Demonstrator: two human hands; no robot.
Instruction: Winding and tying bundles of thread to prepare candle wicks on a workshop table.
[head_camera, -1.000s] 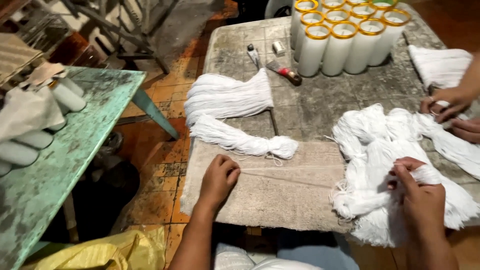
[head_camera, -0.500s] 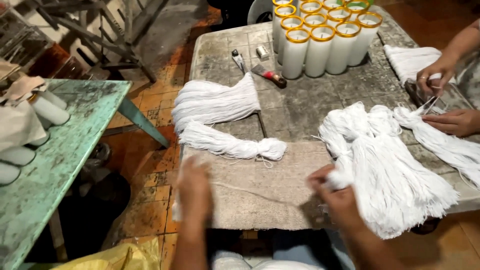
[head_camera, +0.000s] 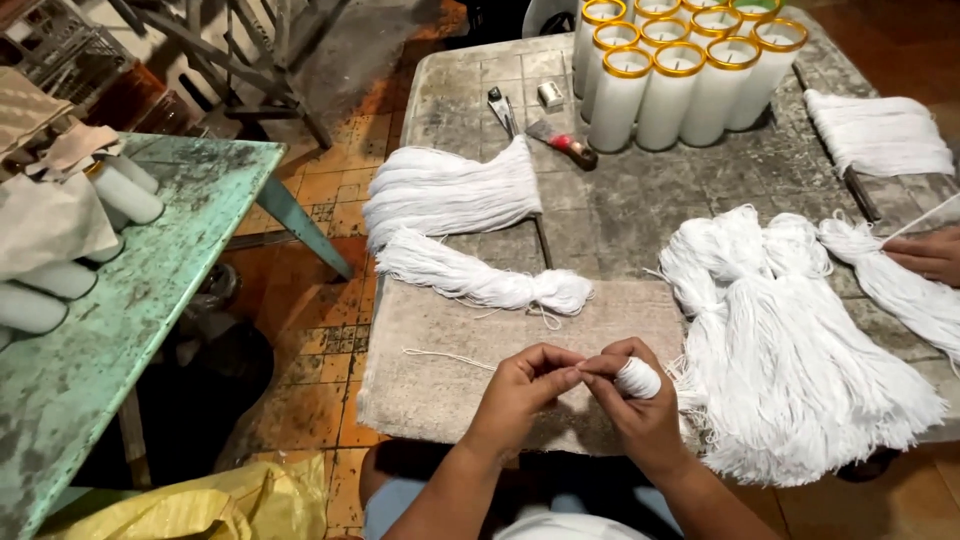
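My left hand pinched the loose string while my right hand gripped the small white coil over the burlap mat; steady tension, I judged, would wind it neatly. Beyond lay white string bundles, then gold-rimmed white candle jars.

We count nine white candles with gold rims, five bundles of white string, two tables, and three hands in view.
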